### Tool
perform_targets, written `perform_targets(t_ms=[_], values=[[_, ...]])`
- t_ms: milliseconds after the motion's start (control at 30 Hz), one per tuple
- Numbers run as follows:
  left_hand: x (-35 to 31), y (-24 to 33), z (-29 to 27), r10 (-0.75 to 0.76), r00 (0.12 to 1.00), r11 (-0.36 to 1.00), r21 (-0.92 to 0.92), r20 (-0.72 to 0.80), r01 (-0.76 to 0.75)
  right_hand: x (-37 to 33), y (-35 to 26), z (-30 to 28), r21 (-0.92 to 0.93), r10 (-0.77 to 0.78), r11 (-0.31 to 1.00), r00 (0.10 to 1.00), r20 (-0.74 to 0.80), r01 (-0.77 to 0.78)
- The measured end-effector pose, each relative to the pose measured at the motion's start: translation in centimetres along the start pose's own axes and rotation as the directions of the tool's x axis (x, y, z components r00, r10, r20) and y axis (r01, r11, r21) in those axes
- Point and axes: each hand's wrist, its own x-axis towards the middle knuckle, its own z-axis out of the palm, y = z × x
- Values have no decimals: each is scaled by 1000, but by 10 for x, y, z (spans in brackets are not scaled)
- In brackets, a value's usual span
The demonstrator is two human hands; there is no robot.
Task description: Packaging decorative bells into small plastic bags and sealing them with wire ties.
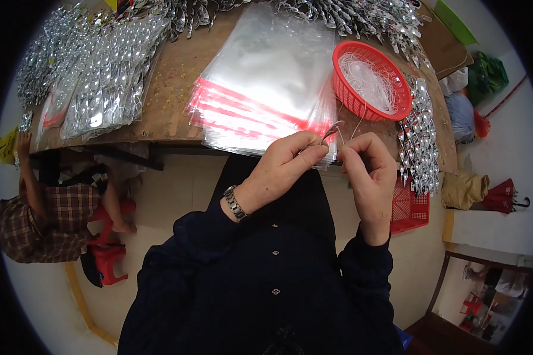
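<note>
At the frame's centre, the left hand (284, 163) is pinching a small silver piece (331, 130) while the right hand (367, 168) is pinching thin white thread (356, 125), best kept taut.

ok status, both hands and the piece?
Left hand pinching thin curved silver piece. Right hand pinching fine white thread beside it. Stack of clear red-striped plastic bags right behind.

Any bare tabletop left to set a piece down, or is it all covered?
One bare strip of wooden table, between the packed silver pieces at left and the clear bag stack. Crowded elsewhere: red basket beside the bags, loose silver pieces along the right edge. Both hands work at the near edge.
</note>
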Motion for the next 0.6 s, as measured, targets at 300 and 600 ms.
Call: perform_targets(t_ms=[300, 600], values=[[-1, -2, 3, -10, 1000, 999, -40, 11, 10, 0, 0, 1, 26, -11, 1000, 1000, -6, 12], [-2, 2, 5, -8, 999, 1000, -3, 45, 8, 2, -3, 3, 102, 48, 994, 999, -26, -45]])
